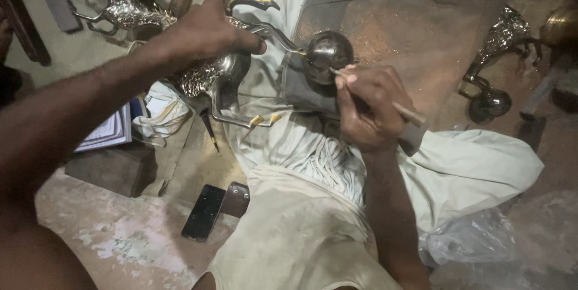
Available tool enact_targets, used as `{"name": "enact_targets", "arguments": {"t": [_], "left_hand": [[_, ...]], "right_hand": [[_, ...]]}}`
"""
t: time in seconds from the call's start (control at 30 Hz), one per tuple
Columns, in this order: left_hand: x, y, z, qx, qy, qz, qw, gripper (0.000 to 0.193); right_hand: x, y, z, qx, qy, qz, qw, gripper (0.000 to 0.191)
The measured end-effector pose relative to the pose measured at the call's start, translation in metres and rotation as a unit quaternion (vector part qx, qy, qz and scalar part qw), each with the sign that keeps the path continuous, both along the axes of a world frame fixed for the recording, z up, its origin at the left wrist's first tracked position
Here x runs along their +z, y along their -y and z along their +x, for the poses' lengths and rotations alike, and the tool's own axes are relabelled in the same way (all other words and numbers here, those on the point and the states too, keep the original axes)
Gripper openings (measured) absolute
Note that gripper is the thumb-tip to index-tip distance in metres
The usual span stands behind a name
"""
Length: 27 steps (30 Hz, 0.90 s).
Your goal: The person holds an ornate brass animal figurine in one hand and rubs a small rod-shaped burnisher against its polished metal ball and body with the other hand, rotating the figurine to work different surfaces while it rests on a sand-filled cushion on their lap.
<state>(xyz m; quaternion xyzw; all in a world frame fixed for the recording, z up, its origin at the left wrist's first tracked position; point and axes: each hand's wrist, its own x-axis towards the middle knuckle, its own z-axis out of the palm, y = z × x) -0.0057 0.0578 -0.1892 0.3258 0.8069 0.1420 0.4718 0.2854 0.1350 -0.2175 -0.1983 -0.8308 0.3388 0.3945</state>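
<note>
Near the top centre of the frame the left hand [211,31] is clamped over the back of a silvery metal bird figure [214,73], fingers curled round its embossed body and thumb pressed toward the thin curved neck. That neck runs right to a round metal ball [328,50], which sits at the upper middle of the frame, resting above a grey cloth [301,88] on the person's lap. Just right of centre, the right hand [368,109] is closed around a thin wooden stick [404,111], held like a pen, its tip touching the lower right side of the ball. The figure's bent metal legs [232,115] hang below the body, with small yellowish pieces at their ends (what those pieces are cannot be told). Under both hands lies pale, creased cloth [301,206] covering the person's legs, running down to the bottom of the frame. At lower left a dark phone [203,212] lies flat on the dusty floor [120,236], just beside a small brown case [236,200]. A notebook [108,130] rests on a block at the left edge. A second bird figure [126,7] stands at upper left, and a third [497,55], with its own ball base, at the upper right. Crumpled clear plastic [466,239] lies at lower right.
</note>
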Motion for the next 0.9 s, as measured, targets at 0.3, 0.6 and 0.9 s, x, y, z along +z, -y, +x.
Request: {"name": "enact_targets", "arguments": {"t": [0.3, 0.6, 0.9], "left_hand": [[0.009, -0.013, -0.006, -0.014, 0.025, -0.07, 0.997, 0.11], [0.035, -0.025, -0.003, -0.086, 0.098, -0.128, 0.983, 0.047], [0.046, -0.033, -0.009, -0.193, 0.103, -0.131, 0.967, 0.051]], "right_hand": [[-0.003, 0.002, 0.0, -0.005, -0.012, 0.008, 1.0, 0.027], [-0.003, 0.007, 0.003, -0.015, 0.0, -0.006, 1.0, 0.031], [0.003, 0.009, -0.004, -0.003, -0.011, -0.033, 0.999, 0.034]]}}
